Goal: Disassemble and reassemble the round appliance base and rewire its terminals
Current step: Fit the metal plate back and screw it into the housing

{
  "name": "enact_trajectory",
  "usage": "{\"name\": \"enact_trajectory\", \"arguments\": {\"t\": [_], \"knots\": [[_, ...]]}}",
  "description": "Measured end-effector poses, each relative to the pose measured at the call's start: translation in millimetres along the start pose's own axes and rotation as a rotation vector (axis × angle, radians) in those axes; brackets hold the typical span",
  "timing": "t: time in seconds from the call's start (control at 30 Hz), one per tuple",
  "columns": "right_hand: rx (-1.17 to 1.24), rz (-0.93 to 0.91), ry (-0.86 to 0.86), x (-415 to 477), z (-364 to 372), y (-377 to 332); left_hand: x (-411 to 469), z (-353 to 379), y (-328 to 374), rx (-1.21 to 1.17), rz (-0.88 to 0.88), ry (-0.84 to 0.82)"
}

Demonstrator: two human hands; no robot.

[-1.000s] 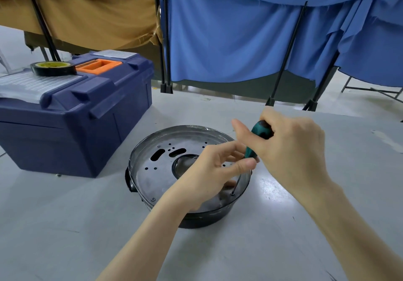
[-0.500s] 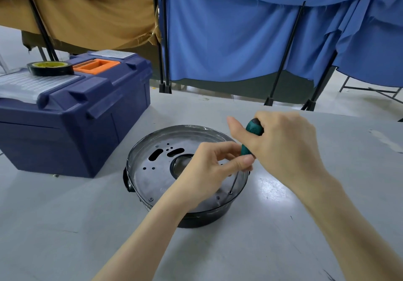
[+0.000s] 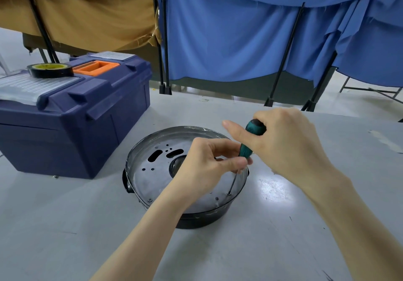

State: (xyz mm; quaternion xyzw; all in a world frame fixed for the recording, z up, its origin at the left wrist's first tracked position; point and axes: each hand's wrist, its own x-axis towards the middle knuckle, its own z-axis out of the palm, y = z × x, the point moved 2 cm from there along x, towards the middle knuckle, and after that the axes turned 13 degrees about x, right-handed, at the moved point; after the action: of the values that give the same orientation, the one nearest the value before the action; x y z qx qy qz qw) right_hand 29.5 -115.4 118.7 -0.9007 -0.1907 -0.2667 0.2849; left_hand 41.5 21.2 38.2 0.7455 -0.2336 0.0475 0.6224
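Observation:
The round appliance base (image 3: 152,178) lies on the grey table, a grey metal plate with slots and small holes set in a black rim. My right hand (image 3: 285,145) grips the green handle of a screwdriver (image 3: 250,139), which leans down to the left. Its thin shaft ends on a screw (image 3: 229,193) at the plate's near right edge. My left hand (image 3: 209,165) hovers over the plate's middle and pinches the shaft just below the handle. The plate's centre opening is partly hidden behind this hand.
A dark blue toolbox (image 3: 72,119) stands at the left, with a roll of black tape (image 3: 50,70) and an orange tray on its lid. Blue and tan curtains on black stands hang behind the table (image 3: 305,237). A folding frame shows at far right.
The right hand has turned slightly on the screwdriver handle. The left hand keeps its pinch on the shaft. The base has not moved.

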Motion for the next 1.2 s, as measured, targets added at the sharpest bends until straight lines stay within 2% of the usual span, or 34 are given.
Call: {"name": "enact_trajectory", "arguments": {"t": [0.13, 0.2, 0.33, 0.43, 0.5, 0.57, 0.63, 0.77, 0.87, 0.93, 1.03, 1.1, 1.2], "knots": [[0.318, -0.033, -0.123, 0.7, -0.9, 1.8, -1.1, -3.9, 1.0, -0.059, -0.048, -0.026], [0.289, -0.064, -0.063, 0.5, 2.7, 2.2, -1.6, -3.2, -0.1, -0.099, -0.062, -0.030], [0.037, -0.006, 0.057, -1.6, 10.7, -1.0, -3.3, 0.8, 1.8, -0.081, -0.081, 0.002], [-0.092, 0.045, 0.062, -2.4, 11.8, -2.5, -1.3, 0.6, 1.2, -0.089, -0.095, -0.042], [0.028, 0.053, -0.016, 1.3, 7.4, 0.4, -0.5, -0.1, 0.4, -0.089, -0.116, -0.073], [0.267, 0.022, -0.111, 4.3, 2.9, 2.8, -1.7, -2.2, 0.2, -0.104, -0.123, -0.101], [0.367, -0.039, -0.135, 4.1, 3.3, 3.8, -2.5, -3.1, 1.3, -0.116, -0.114, -0.132], [0.224, -0.014, 0.024, 2.6, 9.5, 6.7, -2.9, -0.5, 1.8, -0.117, -0.115, -0.056], [0.082, 0.017, 0.047, 2.4, 12.5, 5.1, -0.9, 2.6, 0.8, -0.105, -0.107, -0.026], [0.137, 0.012, -0.026, 2.8, 10.4, 4.7, -0.1, 2.3, -0.4, -0.133, -0.125, -0.045], [0.349, -0.041, -0.126, 1.6, 6.7, 3.3, -1.7, -2.0, -1.3, -0.156, -0.134, -0.077], [0.374, -0.066, -0.100, 2.3, 7.0, 4.6, -2.2, -2.3, 0.1, -0.152, -0.119, -0.079], [0.313, -0.012, -0.009, 8.1, 13.3, 4.4, -0.4, 1.4, 3.8, -0.082, -0.103, 0.004]]}}
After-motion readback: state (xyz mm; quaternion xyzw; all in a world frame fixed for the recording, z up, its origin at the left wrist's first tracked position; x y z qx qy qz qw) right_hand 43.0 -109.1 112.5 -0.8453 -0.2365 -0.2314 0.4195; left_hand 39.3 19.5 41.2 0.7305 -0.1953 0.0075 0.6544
